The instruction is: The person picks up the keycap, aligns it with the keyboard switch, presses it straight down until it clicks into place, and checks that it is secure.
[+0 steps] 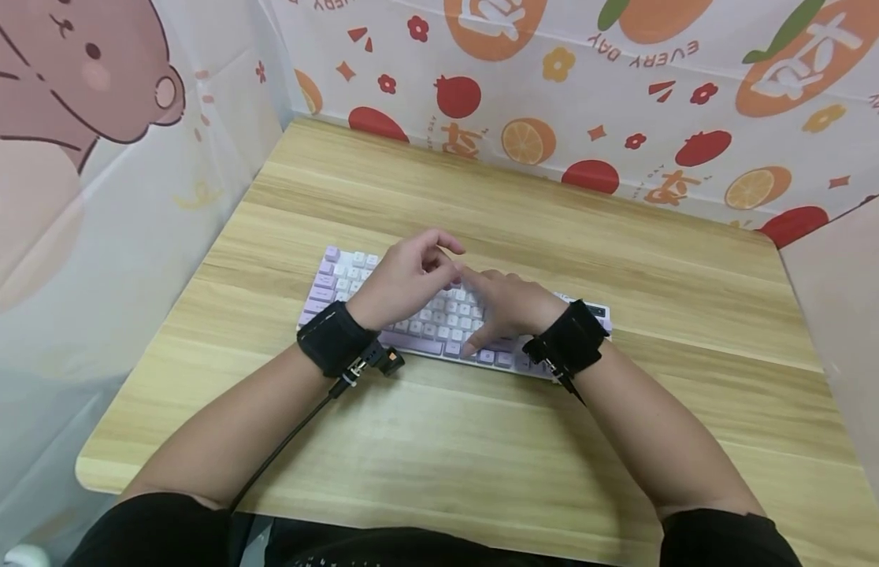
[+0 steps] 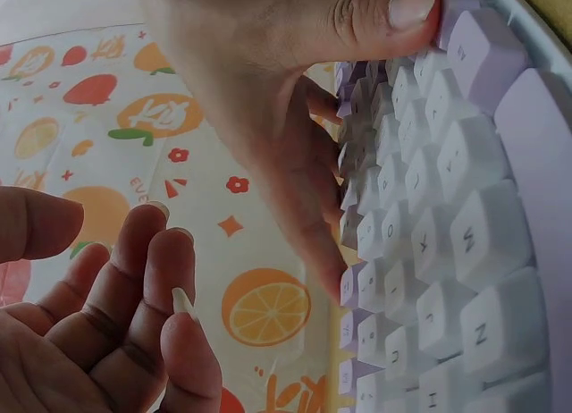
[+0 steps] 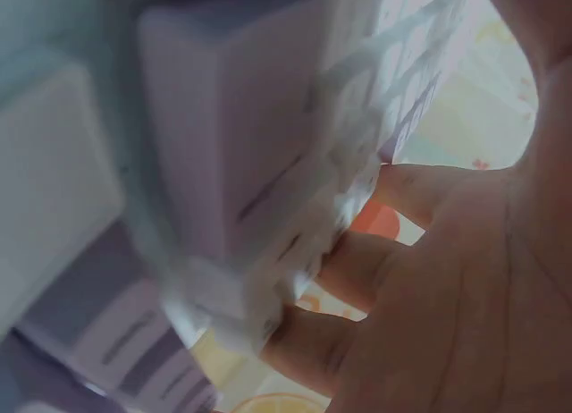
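A keyboard (image 1: pixel 450 319) with white and lilac keycaps lies on the wooden table. My left hand (image 1: pixel 404 279) is raised over its left half, fingers loosely bent and holding nothing. In the left wrist view, the left fingers (image 2: pixel 134 297) hang apart from the keys. My right hand (image 1: pixel 513 303) spans the keyboard right of its middle. Its thumb (image 2: pixel 384 24) lies across the near key rows, and the other fingers reach the far rows. In the right wrist view, the right fingers (image 3: pixel 357 265) touch the keyboard's far side, their tips partly hidden behind keycaps (image 3: pixel 241 145).
Around the keyboard spreads the wooden tabletop (image 1: pixel 425 433). A fruit-patterned cloth (image 1: pixel 524 87) hangs at the back, and a bear-print cloth (image 1: pixel 113 220) at the left. Each wrist wears a black strap (image 1: pixel 336 339) with a camera; a cable (image 1: pixel 283 445) runs along the left forearm.
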Action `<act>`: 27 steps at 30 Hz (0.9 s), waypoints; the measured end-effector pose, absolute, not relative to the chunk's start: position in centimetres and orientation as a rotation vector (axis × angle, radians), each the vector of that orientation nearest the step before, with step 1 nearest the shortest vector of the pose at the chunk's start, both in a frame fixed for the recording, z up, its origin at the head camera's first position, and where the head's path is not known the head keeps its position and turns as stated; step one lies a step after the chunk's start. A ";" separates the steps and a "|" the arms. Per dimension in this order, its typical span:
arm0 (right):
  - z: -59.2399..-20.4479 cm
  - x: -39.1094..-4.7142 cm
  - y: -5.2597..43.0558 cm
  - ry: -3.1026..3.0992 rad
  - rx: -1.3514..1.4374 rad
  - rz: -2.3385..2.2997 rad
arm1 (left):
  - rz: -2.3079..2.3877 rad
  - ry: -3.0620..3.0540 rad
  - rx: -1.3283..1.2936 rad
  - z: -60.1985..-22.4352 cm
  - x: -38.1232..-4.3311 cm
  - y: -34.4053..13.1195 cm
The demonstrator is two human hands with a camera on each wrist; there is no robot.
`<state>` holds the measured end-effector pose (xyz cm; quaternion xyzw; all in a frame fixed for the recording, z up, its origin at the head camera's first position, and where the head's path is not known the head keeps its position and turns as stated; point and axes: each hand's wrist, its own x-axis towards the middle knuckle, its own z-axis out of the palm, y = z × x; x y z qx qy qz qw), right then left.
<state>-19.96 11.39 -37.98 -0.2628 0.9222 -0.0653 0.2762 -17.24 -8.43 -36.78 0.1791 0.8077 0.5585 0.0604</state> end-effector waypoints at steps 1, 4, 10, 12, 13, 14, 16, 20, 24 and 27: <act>-38.0 -19.9 11.3 2.482 -0.701 -0.160 | 1.691 2.443 0.545 -36.7 -17.2 -8.4; -37.9 -19.6 11.2 2.507 -0.693 -0.126 | 1.687 2.444 0.555 -36.7 -17.2 -8.4; -38.6 -19.3 11.3 2.543 -0.698 -0.167 | 1.693 2.413 0.545 -37.2 -17.3 -8.7; -39.2 -19.2 11.5 2.547 -0.705 -0.206 | 1.688 2.411 0.534 -37.6 -17.3 -8.8; -39.5 -19.1 11.5 2.552 -0.713 -0.228 | 1.681 2.413 0.531 -37.9 -17.3 -8.8; -39.8 -19.1 11.5 2.557 -0.726 -0.245 | 1.675 2.415 0.533 -38.2 -17.3 -8.9; -40.2 -18.9 11.6 2.571 -0.742 -0.268 | 1.646 2.436 0.540 -38.8 -17.3 -9.0; -40.9 -18.5 11.4 2.616 -0.812 -0.244 | 1.568 2.497 0.596 -39.9 -17.4 -9.2; -41.2 -18.0 11.3 2.652 -0.887 -0.209 | 1.485 2.546 0.682 -40.7 -17.4 -9.7; -41.4 -17.9 11.9 2.710 -0.878 -0.189 | 1.348 2.624 0.738 -41.0 -17.1 -10.3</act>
